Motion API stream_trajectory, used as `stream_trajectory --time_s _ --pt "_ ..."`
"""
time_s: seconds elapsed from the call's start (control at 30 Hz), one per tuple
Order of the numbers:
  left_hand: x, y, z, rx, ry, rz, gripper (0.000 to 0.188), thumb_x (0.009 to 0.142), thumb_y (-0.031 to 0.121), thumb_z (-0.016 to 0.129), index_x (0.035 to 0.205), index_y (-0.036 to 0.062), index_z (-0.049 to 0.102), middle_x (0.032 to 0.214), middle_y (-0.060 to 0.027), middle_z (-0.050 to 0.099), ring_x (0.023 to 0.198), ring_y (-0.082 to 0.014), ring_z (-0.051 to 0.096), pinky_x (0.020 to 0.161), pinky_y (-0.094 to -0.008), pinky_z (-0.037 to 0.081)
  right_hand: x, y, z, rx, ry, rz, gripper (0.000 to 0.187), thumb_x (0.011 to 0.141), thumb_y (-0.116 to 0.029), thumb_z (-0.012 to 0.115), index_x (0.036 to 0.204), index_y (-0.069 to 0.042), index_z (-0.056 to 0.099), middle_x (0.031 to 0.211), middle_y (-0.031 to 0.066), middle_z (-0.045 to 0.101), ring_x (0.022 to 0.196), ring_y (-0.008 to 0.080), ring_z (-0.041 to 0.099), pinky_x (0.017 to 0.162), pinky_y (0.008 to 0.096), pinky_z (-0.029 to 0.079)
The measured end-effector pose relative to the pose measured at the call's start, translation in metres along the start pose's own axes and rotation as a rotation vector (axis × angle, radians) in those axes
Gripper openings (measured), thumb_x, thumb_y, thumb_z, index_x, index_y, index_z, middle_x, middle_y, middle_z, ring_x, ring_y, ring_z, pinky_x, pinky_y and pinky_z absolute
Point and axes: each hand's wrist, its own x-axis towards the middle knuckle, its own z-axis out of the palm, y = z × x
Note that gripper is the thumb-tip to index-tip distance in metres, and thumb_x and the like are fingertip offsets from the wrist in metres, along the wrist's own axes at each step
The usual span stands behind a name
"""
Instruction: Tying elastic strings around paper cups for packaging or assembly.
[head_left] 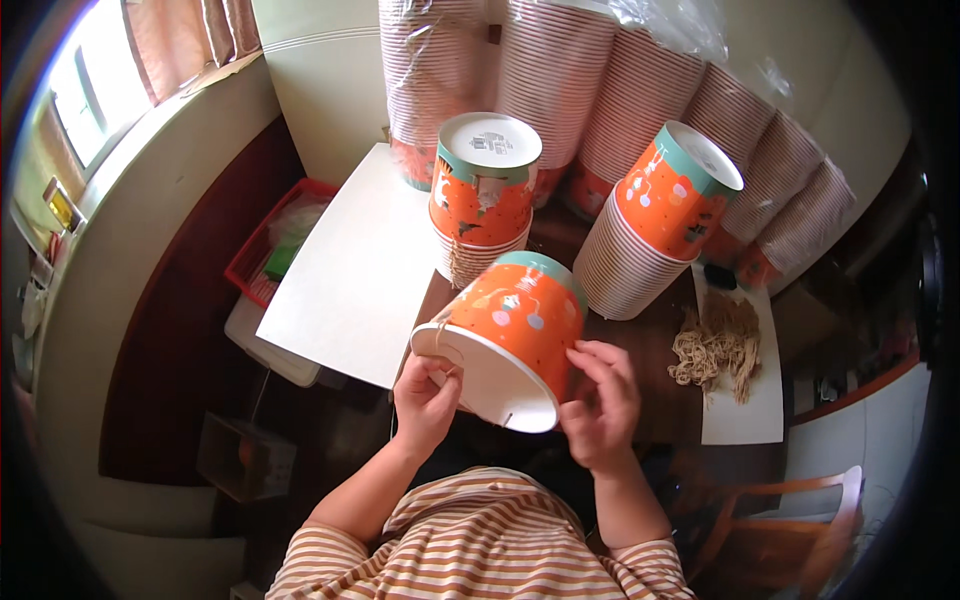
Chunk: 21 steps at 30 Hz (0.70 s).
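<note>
An orange paper bucket [530, 310] with a teal base band is tilted in front of me, its white mouth facing down toward me. A strand of twine [443, 328] hangs over the rim at its left side. My left hand [428, 398] is closed in a pinch at that side of the mouth, where the twine runs down to the fingers; the fingertips are partly hidden. My right hand [603, 405] grips the bucket's right wall, its fingers on the outside and its thumb near the rim.
Behind stand two upside-down bucket stacks [485, 205] [640, 250] and several tall, plastic-wrapped stacks [555, 80]. A bundle of loose twine [722, 345] lies on a white board at right. Another white board [345, 290] is at left, beside a red basket [245, 270]. A wooden chair [790, 530] stands lower right.
</note>
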Motion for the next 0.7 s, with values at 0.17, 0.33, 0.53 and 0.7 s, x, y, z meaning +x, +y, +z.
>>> stream_trajectory --time_s 0.17,0.33,0.53,0.7 --pt "0.008 0.010 0.001 0.168 -0.093 0.195 0.018 0.073 -0.012 0.057 0.083 0.0031 0.054 0.092 -0.0094 0.056 0.086 -0.0185 0.056 0.074 -0.0275 0.045 0.021 0.027 -0.020 0.415 -0.003 0.374 0.073 0.078 -0.027 0.076 0.133 0.004 0.039 0.128 0.0124 0.042 0.072 0.0083 0.047 0.065 0.0228 0.045" --pt "0.015 0.010 -0.002 0.198 -0.093 0.210 0.017 0.071 -0.009 0.059 0.081 0.0035 0.054 0.094 -0.0119 0.057 0.087 -0.0222 0.057 0.075 -0.0300 0.046 0.035 0.024 -0.040 0.762 -0.277 0.602 0.065 0.077 -0.014 0.078 0.130 0.001 0.044 0.114 0.0085 0.058 0.095 0.0074 0.057 0.077 0.0207 0.048" --pt "0.025 0.020 0.002 0.133 -0.126 0.301 0.013 0.073 -0.006 0.053 0.081 0.0038 0.052 0.136 -0.0216 0.038 0.130 -0.0312 0.039 0.104 -0.0442 0.034 0.017 0.021 -0.039 0.623 0.045 0.527 0.030 0.078 -0.010 0.076 0.098 -0.004 0.056 0.086 0.0004 0.063 0.070 0.0050 0.056 0.061 0.0182 0.045" --pt "0.016 0.028 0.003 -0.405 -0.275 0.102 0.016 0.075 -0.011 0.042 0.080 0.0041 0.045 0.096 -0.0145 0.061 0.090 -0.0221 0.061 0.100 -0.0420 0.040 0.021 0.009 -0.057 0.485 0.161 0.403 0.031 0.080 -0.015 0.074 0.102 -0.006 0.055 0.085 -0.0018 0.058 0.067 0.0047 0.051 0.055 0.0164 0.041"
